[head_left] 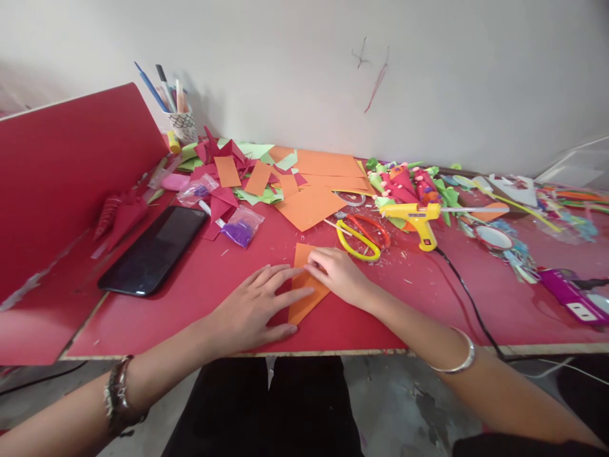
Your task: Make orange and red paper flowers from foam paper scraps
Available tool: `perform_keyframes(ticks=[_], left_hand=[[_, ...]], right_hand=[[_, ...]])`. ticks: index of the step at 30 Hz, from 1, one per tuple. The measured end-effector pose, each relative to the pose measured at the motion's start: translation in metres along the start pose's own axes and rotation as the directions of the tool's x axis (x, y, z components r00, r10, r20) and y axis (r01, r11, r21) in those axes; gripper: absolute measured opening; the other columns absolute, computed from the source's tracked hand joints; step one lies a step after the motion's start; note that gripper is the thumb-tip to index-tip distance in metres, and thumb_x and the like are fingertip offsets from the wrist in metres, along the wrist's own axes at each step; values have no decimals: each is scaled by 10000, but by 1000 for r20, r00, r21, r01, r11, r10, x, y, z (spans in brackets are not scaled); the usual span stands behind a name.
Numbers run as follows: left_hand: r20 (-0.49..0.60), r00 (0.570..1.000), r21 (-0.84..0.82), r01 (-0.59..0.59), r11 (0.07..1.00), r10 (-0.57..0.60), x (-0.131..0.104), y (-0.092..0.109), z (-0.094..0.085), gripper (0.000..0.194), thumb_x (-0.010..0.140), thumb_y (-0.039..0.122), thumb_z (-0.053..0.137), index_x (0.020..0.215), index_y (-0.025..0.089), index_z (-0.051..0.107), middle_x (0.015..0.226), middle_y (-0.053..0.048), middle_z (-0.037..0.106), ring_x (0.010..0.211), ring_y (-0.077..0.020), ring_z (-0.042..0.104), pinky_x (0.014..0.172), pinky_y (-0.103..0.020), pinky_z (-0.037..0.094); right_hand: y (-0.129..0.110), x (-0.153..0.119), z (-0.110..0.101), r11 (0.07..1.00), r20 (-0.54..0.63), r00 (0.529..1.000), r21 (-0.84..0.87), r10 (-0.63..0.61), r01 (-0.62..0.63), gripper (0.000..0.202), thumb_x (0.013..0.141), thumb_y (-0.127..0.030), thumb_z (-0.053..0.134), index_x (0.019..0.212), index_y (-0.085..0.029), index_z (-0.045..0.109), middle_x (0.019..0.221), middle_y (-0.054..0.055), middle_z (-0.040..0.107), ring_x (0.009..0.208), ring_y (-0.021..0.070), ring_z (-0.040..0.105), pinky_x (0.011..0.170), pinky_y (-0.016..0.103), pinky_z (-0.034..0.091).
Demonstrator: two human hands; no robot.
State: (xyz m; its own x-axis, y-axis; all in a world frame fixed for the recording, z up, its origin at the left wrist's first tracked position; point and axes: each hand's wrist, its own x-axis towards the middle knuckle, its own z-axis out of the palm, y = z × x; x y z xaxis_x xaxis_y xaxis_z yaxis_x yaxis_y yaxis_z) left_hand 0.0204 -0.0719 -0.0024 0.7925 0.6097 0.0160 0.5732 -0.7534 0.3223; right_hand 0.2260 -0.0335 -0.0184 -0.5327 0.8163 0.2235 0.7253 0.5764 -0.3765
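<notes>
A folded piece of orange paper (304,305) lies on the red tabletop near its front edge, roughly triangular in outline. My left hand (257,304) rests flat with spread fingers, the tips reaching over the paper's left side. Curled fingers of my right hand (340,273) press on the paper's upper part; their tips are partly hidden. Just beyond my right hand lie scissors with one yellow and one red handle (359,244). A larger orange sheet (311,206) sits farther back.
A yellow glue gun (419,222) trails a black cord on the right. Left of my hands lie a black phone (155,251) and a purple packet (242,226). Paper scraps (233,155) and a pen cup (183,125) stand along the wall. At far right is a purple power strip (573,297).
</notes>
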Motion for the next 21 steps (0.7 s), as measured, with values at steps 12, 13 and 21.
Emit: perform_keyframes(ticks=[12,13,21], left_hand=[[107,970,-21,-215,976,216,-16,-2,-13,362,890,312,336,1247,319,393,1327,24,403,1211,-183,350,1028,-385,208],[92,973,-36,-208,978,210,-13,0,-16,331,889,307,338,1199,310,457,1284,20,456,1173,-181,395,1010,-378,237],[-39,997,-81,-74,994,71,23,8,-13,151,818,276,470,844,199,598,899,0,601,860,-145,534,842,-315,368]], right_hand=[[-2,1,-1,1000,-10,1000,7,-5,5,234,838,-226,446,620,-175,379,598,-34,430,566,90,402,553,203,274],[-1,1,-1,1000,-10,1000,5,-7,7,235,840,-229,444,621,-175,377,599,-34,428,567,90,402,552,203,273],[0,0,1,1000,-4,1000,-16,-17,17,208,847,-244,438,655,-170,411,631,-21,475,580,91,430,556,203,275]])
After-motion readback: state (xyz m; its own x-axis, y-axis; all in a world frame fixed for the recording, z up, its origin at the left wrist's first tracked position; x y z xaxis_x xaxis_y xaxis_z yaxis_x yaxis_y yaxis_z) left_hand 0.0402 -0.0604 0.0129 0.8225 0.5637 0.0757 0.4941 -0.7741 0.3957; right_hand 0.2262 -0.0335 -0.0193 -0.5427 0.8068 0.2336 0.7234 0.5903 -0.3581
